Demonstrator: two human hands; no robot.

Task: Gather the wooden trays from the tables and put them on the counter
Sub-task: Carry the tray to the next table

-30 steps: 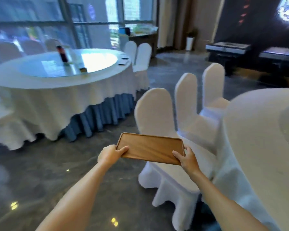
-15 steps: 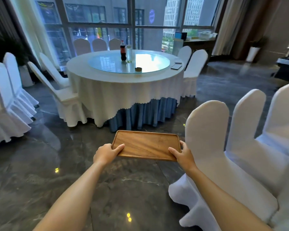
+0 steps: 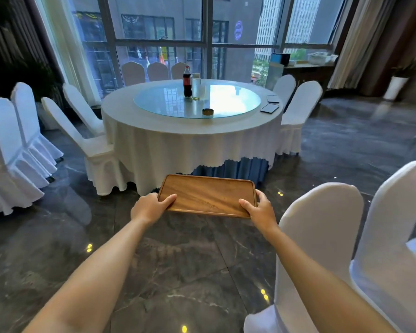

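Both hands, left hand point(image 3: 151, 205) and right hand point(image 3: 259, 211), grasp your flat rectangular brown wooden tray point(image 3: 208, 194); white-covered chair point(image 3: 320, 227) at three o'clock could snag it.

A banquet hall: a round clothed table point(image 3: 190, 131) ringed by white-covered chairs point(image 3: 94, 140).

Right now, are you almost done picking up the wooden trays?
Not yet. One wooden tray is off its table, carried empty by the left hand and right hand. It isn't on a counter yet. The round table ahead shows no tray, only a bottle.
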